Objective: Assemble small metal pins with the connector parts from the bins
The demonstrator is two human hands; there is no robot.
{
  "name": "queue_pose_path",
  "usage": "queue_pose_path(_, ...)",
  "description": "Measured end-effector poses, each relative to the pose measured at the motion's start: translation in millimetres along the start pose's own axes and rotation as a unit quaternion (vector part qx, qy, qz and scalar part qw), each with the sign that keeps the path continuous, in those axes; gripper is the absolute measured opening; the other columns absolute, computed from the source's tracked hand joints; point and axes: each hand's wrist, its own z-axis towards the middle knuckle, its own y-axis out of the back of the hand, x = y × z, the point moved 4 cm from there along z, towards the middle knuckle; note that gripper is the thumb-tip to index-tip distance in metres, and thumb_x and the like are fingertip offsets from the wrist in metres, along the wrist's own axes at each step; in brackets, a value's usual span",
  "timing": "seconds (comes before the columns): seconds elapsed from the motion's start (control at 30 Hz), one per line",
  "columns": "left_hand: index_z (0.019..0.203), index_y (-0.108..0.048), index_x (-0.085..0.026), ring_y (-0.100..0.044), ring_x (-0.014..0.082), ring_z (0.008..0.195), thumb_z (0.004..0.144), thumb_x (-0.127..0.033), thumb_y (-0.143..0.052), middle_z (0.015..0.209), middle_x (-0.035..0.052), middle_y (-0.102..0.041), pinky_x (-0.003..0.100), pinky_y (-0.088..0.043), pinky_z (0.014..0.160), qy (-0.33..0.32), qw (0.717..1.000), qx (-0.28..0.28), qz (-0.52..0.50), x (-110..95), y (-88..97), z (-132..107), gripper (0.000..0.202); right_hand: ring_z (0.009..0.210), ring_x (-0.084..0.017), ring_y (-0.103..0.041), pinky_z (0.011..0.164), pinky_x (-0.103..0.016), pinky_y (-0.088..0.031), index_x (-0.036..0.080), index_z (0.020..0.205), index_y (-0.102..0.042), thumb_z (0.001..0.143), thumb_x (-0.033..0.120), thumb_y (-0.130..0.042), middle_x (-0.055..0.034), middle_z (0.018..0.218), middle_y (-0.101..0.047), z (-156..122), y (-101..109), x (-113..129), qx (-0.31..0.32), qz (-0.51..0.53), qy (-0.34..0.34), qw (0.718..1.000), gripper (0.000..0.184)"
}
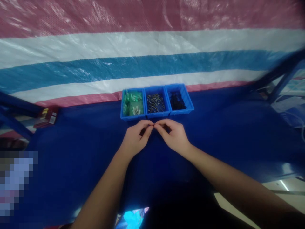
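Observation:
My left hand (137, 136) and my right hand (172, 135) meet fingertip to fingertip over the blue cloth (83, 152), just in front of three blue bins. Both hands pinch at the same spot; whatever sits between the fingers is too small to make out. The left bin (132, 104) holds green and pale parts. The middle bin (156, 102) holds several thin metal pins. The right bin (178, 100) holds small black parts.
A striped red, white and blue tarp (152, 57) hangs behind the bins. A red pack (47, 116) lies at the cloth's far left edge. Blue frame bars (281, 76) stand at the right and left. The cloth's near edge drops off below my forearms.

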Motion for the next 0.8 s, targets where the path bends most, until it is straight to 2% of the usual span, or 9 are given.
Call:
queue_pose_path(0.27, 0.095, -0.067, -0.02, -0.064, 0.0089, 0.063, 0.099, -0.031, -0.054, 0.075, -0.0017, -0.07, 0.02, -0.047, 0.062, -0.024, 0.998, 0.001, 0.052, -1, 0.1, 3, 0.018, 0.075, -0.015, -0.068, 0.068, -0.028, -0.055, 0.02, 0.095, -0.074, 0.089, 0.019, -0.069, -0.0023, 0.085, -0.073, 0, 0, 4, 0.007, 0.001, 0.045, 0.999, 0.007)
queue_pose_path(0.37, 0.1, -0.068, -0.02, -0.064, 0.0083, 0.063, 0.097, -0.029, -0.058, 0.078, -0.0019, -0.07, 0.019, -0.048, 0.062, -0.033, 0.999, -0.007, 0.03, -2, 0.2, 3, 0.014, 0.079, -0.016, -0.068, 0.069, -0.029, -0.056, 0.02, 0.093, -0.074, 0.09, 0.018, -0.068, -0.0046, 0.092, -0.072, 2, 2, 6, -0.001, 0.003, 0.049, 0.999, 0.007)
queue_pose_path(0.5, 0.106, -0.068, -0.021, -0.059, 0.0066, 0.058, 0.093, -0.026, -0.064, 0.069, -0.0053, -0.063, 0.017, -0.047, 0.061, -0.055, 0.998, -0.024, 0.009, -3, -0.9, 1, 0.015, 0.079, -0.016, -0.067, 0.067, -0.029, -0.056, 0.02, 0.091, -0.076, 0.089, 0.019, -0.069, -0.0058, 0.092, -0.07, 3, 5, 8, -0.022, 0.016, 0.042, 0.999, 0.008)
queue_pose_path(0.67, 0.108, -0.067, -0.023, -0.058, 0.0058, 0.056, 0.089, -0.024, -0.069, 0.065, -0.0076, -0.061, 0.017, -0.047, 0.061, -0.069, 0.997, -0.041, 0.011, -4, -4.4, 0, 0.019, 0.072, -0.015, -0.067, 0.066, -0.03, -0.055, 0.02, 0.091, -0.076, 0.087, 0.025, -0.072, -0.0034, 0.083, -0.074, 1, 3, 2, -0.034, 0.074, -0.02, 0.996, 0.007)
queue_pose_path(0.8, 0.107, -0.067, -0.024, -0.059, 0.0065, 0.056, 0.088, -0.026, -0.071, 0.066, -0.0076, -0.062, 0.018, -0.047, 0.061, -0.077, 0.996, -0.044, 0.026, -4, -5.9, 0, 0.019, 0.074, -0.016, -0.071, 0.069, -0.03, -0.058, 0.02, 0.092, -0.073, 0.086, 0.031, -0.073, -0.0027, 0.083, -0.076, -2, -3, -5, -0.016, 0.137, -0.079, 0.987, 0.012)
